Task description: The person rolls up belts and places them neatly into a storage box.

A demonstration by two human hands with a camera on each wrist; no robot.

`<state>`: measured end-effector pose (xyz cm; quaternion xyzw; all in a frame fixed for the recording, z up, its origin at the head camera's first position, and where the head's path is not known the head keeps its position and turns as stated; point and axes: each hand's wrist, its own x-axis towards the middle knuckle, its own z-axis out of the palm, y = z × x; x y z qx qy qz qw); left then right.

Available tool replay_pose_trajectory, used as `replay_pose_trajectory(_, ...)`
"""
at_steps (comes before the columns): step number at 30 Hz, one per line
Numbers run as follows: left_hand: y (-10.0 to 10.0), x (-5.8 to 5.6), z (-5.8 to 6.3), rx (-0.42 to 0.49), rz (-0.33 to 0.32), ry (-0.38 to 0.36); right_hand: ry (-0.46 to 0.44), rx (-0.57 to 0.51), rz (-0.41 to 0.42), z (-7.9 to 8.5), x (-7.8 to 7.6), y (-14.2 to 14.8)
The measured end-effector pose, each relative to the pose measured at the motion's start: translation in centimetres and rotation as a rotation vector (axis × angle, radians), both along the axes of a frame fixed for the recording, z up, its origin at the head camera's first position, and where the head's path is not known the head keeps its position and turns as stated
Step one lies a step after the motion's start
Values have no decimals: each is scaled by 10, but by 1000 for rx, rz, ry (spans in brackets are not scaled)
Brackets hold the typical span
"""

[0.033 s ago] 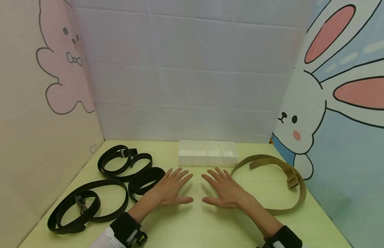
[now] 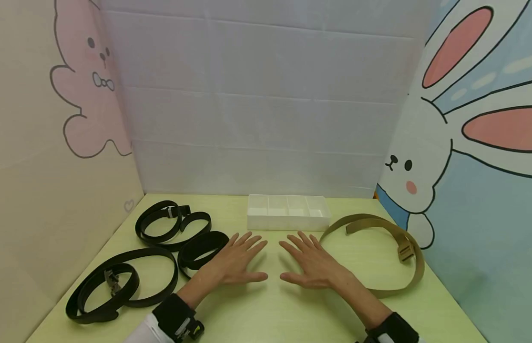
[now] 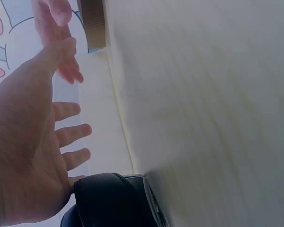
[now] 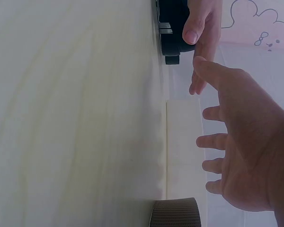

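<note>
My left hand (image 2: 237, 261) and right hand (image 2: 312, 263) hover side by side over the table, fingers spread, thumbs pointing at each other. Neither holds anything. Closest to the left hand is a coiled black belt (image 2: 189, 255); the left wrist view has a black belt (image 3: 111, 201) below its fingers. Two more black belts lie looped farther left: one at the back (image 2: 141, 226), and one in front (image 2: 156, 300) with a metal buckle (image 2: 113, 281). Beside the right hand a tan webbing belt (image 2: 418, 271) forms a wide loop with a tan buckle (image 2: 405, 251); its ribbed edge (image 4: 175, 213) shows in the right wrist view.
A white divided box (image 2: 287, 222) stands at the back centre of the pale wooden table (image 2: 274, 314). A white sheet (image 2: 266, 119) hangs behind it. Side panels carry a pink cartoon animal (image 2: 83, 95) and a white rabbit (image 2: 420, 157). Both wrists wear black bands (image 2: 176, 317).
</note>
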<state>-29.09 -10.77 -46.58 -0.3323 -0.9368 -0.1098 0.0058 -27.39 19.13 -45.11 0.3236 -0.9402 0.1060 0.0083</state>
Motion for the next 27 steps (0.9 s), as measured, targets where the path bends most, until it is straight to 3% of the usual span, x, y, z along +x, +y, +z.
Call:
replay_pose_trajectory(19,-4,-1,-7,60,-20,2,22,32,11,0,-1,-1)
replay_pose_trajectory(27,-2,-4,-10,35,0,-16,36,40,12,0,-2,2)
